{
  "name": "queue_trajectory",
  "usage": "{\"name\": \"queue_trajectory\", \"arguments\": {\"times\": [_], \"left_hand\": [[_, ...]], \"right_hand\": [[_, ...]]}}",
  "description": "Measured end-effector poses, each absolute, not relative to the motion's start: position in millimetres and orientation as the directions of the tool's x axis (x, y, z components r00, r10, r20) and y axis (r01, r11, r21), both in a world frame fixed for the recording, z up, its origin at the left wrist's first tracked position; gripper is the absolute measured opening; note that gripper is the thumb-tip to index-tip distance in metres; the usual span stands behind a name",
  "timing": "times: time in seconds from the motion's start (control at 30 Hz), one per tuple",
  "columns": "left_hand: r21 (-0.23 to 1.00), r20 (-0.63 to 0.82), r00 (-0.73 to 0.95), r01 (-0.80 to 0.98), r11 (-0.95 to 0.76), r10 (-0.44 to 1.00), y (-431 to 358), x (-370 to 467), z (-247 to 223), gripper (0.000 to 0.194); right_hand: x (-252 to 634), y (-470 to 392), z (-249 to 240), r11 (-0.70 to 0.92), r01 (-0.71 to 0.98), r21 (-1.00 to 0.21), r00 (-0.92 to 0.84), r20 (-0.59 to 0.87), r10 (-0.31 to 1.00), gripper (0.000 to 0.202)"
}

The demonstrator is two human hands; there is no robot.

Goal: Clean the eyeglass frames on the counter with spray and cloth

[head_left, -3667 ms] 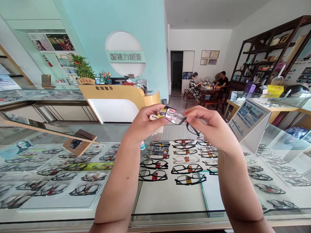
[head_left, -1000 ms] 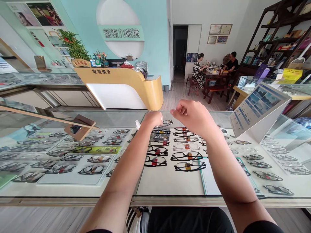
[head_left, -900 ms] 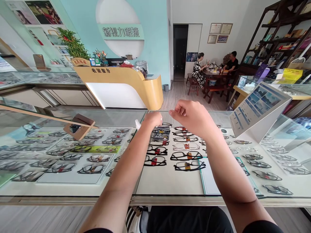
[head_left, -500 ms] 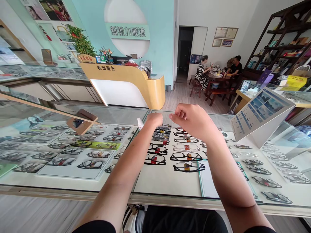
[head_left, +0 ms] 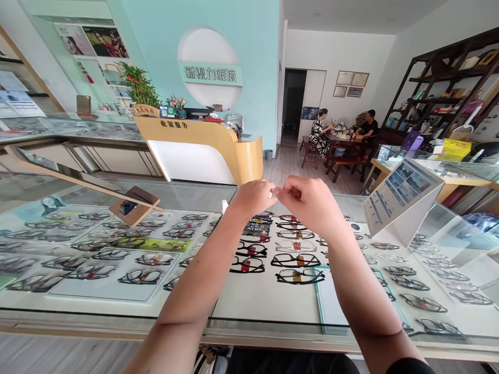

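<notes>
Above the glass display counter (head_left: 268, 311), my left hand (head_left: 253, 198) and my right hand (head_left: 307, 205) meet at the fingertips. The fingers of both are curled closed. A tiny whitish spot (head_left: 270, 194) shows at the left fingertips; I cannot make out what it is, or what the right fingers pinch, if anything. Beneath the hands, rows of eyeglasses (head_left: 295, 260) lie inside the case, several with red or orange tags on the lenses. The white nozzle of a small bottle (head_left: 224, 205) sticks up beside my left wrist, its lower part hidden by the arm.
A tilted mirror (head_left: 78, 174) on a wooden stand (head_left: 134, 206) is at the left. A white desk calendar (head_left: 403, 200) stands on the right. Beyond are a yellow-fronted cashier desk (head_left: 249, 158) and two people seated at a wooden table (head_left: 346, 139).
My left hand has risen and shifted right, so its fingertips now meet those of my right hand. The head view has tilted up slightly.
</notes>
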State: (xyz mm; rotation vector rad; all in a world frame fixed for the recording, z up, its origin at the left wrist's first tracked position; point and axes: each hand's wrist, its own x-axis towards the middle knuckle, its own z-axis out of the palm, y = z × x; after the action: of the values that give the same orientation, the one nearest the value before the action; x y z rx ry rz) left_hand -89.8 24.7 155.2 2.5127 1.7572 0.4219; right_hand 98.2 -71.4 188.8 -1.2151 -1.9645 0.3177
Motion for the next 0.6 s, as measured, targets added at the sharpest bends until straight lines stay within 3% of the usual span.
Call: {"name": "queue_trajectory", "arguments": {"times": [0.1,0.2,0.3,0.43,0.53,0.6], "left_hand": [[0.204,0.37,0.382,0.856,-0.475,0.847,-32,-90,183,0.024],[0.355,0.45,0.348,0.775,-0.523,0.822,-77,-95,193,0.023],[0.529,0.417,0.257,0.711,-0.462,0.872,-99,-110,177,0.033],[0.529,0.342,0.031,0.82,-0.219,0.939,-103,-148,142,0.05],[0.453,0.232,-0.083,0.891,-0.032,0.969,-98,-182,121,0.052],[0.414,0.234,-0.057,0.909,-0.046,0.971,-93,-200,108,0.052]], "right_hand": [[106,-119,198,0.623,0.583,-0.521,-0.248,0.616,0.747,0.038],[113,-166,205,0.717,0.526,-0.458,-0.283,0.7,0.655,0.028],[117,-187,198,0.697,0.53,-0.483,-0.288,0.671,0.683,0.029],[136,-180,147,0.531,0.612,-0.586,-0.301,0.449,0.841,0.04],[172,-177,80,0.307,0.73,-0.611,-0.153,0.292,0.944,0.042],[201,-183,36,0.176,0.771,-0.612,-0.025,0.246,0.969,0.034]]}}
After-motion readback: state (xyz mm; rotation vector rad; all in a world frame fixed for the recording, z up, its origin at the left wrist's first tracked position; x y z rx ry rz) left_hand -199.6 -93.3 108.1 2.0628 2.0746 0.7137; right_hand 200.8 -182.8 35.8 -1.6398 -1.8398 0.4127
